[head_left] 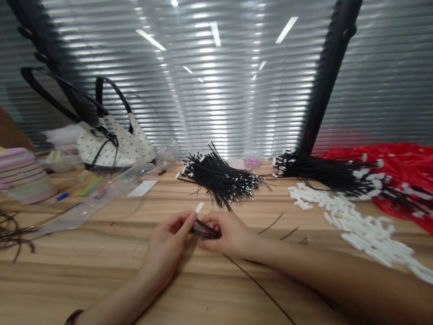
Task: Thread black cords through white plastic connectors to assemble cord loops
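Near the middle of the wooden table (118, 262), my left hand (172, 234) pinches a small white piece (199, 207) between thumb and fingers, its end sticking up. Dark cords (204, 231) stretch between my two hands. My right hand (228, 234) is closed around the other end of these cords, close beside my left hand. One long dark cord (260, 287) trails from under my right hand to the table's front edge. Just beyond the hands lies a bundle of black cords (223, 178) with white ends on its left side.
At the right are a second black cord bundle (314, 169), scattered white pieces (358, 221) and red fabric (406, 162). A dotted bag (118, 146), a striped container (25, 176), clear plastic (98, 198) and loose cords (15, 232) occupy the left. Blinds (216, 90) stand behind.
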The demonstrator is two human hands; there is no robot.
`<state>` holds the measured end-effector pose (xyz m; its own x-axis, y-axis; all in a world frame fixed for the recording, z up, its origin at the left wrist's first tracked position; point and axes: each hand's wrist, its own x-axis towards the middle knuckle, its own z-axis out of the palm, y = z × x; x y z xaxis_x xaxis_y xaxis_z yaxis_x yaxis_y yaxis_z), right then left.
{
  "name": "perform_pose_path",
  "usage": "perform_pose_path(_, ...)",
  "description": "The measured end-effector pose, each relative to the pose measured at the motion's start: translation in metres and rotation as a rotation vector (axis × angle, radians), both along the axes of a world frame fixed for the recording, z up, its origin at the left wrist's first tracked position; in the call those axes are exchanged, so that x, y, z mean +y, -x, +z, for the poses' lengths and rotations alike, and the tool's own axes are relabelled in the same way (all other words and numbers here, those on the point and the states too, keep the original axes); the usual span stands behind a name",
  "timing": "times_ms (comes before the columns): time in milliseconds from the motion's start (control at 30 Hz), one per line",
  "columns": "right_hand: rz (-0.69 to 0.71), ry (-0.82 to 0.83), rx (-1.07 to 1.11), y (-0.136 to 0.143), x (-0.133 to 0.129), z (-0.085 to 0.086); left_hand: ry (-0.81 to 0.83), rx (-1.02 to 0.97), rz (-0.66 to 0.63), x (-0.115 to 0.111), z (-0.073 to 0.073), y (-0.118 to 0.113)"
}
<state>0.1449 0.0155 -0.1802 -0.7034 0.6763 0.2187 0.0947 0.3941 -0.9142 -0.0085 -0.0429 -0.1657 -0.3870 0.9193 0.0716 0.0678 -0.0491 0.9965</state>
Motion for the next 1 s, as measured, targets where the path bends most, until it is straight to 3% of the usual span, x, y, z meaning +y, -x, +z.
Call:
perform_pose_path(200,-0.001,-0.14,-0.132,-0.022,-0.016,-0.002,0.198,0.128,-0.205,-0.028,0.008,0.013)
perform_pose_path(367,0.016,-0.287,-0.151,-0.044,-0.039,0.001,0.296,0.07,-0.367,-0.044,0.012,0.01)
perform_pose_path(633,0.013,-0.434,-0.162,-0.048,-0.051,0.003,0.292,-0.148,-0.372,-0.048,0.015,0.002)
perform_pose_path(1000,-0.002,-0.465,-0.181,-0.054,-0.054,0.007,0.22,-0.001,-0.407,-0.043,0.017,0.006)
